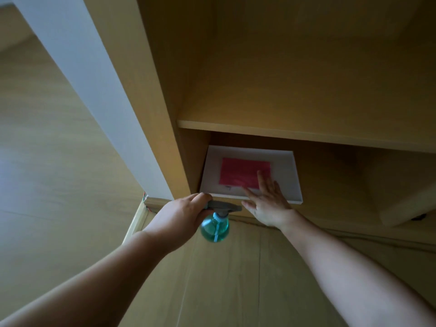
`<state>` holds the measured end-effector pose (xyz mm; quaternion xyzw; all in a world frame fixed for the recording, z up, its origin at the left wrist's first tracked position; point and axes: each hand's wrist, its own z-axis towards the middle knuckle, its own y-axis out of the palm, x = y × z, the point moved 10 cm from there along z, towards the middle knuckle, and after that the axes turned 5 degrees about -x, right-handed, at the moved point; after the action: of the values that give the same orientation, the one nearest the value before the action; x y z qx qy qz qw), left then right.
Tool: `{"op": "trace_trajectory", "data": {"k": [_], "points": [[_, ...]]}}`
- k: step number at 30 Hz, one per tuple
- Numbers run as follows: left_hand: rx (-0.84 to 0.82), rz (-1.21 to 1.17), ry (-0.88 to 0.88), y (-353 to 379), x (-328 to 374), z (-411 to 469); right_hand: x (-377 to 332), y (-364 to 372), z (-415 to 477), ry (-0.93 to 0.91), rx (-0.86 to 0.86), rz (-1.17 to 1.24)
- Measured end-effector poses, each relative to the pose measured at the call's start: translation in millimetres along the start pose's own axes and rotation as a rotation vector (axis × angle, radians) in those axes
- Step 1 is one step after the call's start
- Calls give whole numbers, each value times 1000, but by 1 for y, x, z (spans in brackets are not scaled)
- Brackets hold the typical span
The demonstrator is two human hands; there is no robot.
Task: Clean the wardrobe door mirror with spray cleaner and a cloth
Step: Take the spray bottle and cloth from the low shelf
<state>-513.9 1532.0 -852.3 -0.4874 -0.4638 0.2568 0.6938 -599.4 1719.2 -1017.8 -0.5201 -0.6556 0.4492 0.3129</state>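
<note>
The round, see-through teal plastic spray bottle (214,226) could slip and drop, because the left hand (181,213) grips only its grey top. The soft-looking flat pink cloth (243,172) lies at 12 o'clock from the bottle, on a smooth white board (287,175) under a tan wooden shelf (283,133); it could slide off if tugged. The right hand (269,204), fingers straight, rests on the cloth's 5 o'clock corner (no mirror shows here).

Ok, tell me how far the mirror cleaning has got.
Done: the left hand grips the spray bottle by its grey head. In hand: the right hand, fingers straight, reaches onto the pink cloth flat on the white board. Left: lifting the cloth, spraying, wiping; no mirror is in view.
</note>
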Motion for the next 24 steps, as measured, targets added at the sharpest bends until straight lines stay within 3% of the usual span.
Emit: {"op": "trace_trajectory", "data": {"k": [12,20,24], "points": [[7,2,58,-3,4,1,10,28,31,131,-148,159],[6,26,65,-5,11,5,25,2,17,101,57,368],[26,56,116,-6,23,10,26,-40,-16,36,441,551]]}}
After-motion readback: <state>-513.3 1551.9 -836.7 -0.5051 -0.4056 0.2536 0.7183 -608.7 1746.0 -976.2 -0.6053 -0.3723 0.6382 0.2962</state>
